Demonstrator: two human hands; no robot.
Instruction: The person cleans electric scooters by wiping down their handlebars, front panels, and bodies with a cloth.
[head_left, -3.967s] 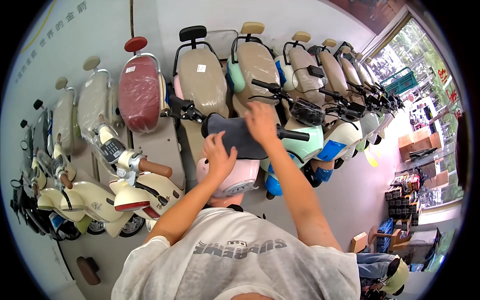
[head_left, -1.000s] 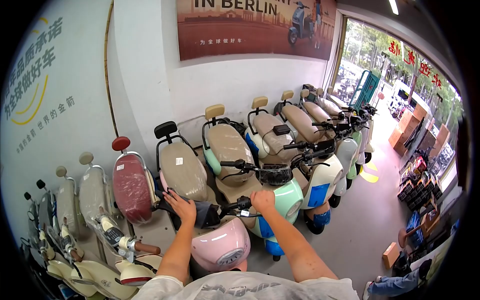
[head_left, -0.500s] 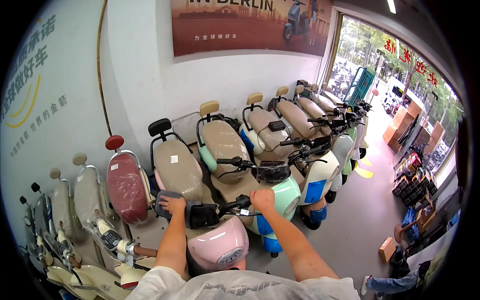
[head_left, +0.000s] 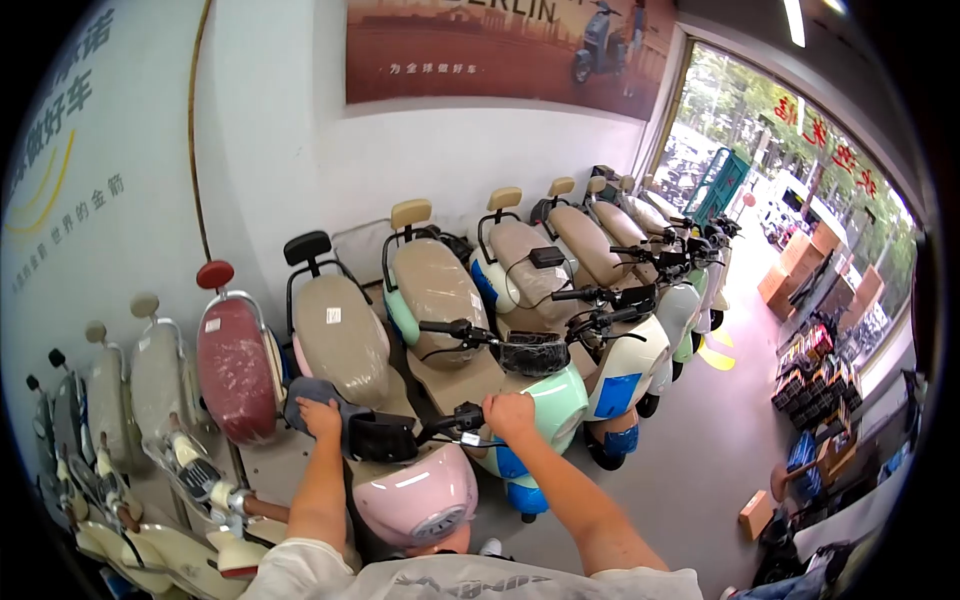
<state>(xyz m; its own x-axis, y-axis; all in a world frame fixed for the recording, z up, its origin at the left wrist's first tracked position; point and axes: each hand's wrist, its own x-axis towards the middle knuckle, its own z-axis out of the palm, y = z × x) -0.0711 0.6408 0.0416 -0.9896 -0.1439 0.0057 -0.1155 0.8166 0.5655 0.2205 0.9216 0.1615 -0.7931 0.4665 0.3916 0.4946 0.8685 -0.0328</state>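
Note:
A pink scooter [head_left: 420, 497] stands directly before me, its front toward my body. My right hand [head_left: 510, 413] is closed around one end of its handlebar [head_left: 438, 428], beside the switch block. My left hand [head_left: 321, 417] is on a dark grey, smooth-edged piece [head_left: 358, 410] at the other side of the bar, fingers curled over it; what that piece is, I cannot make out. Between my hands sits the black dash [head_left: 383, 438]. Behind the bar lies a tan seat [head_left: 342, 328] with a black backrest [head_left: 307, 247].
A mint-green scooter [head_left: 555, 405] stands close on the right, with more scooters in a row beyond it. To the left are a red-seated scooter [head_left: 238, 370] and several cream ones. A small carton [head_left: 756, 514] and stacked boxes [head_left: 820, 365] are on the right-hand floor.
The view has shifted slightly, so the scooters, my hands and the handlebar appear a little further left. Both hands keep their places on the scooter. A shoe now shows below the pink front.

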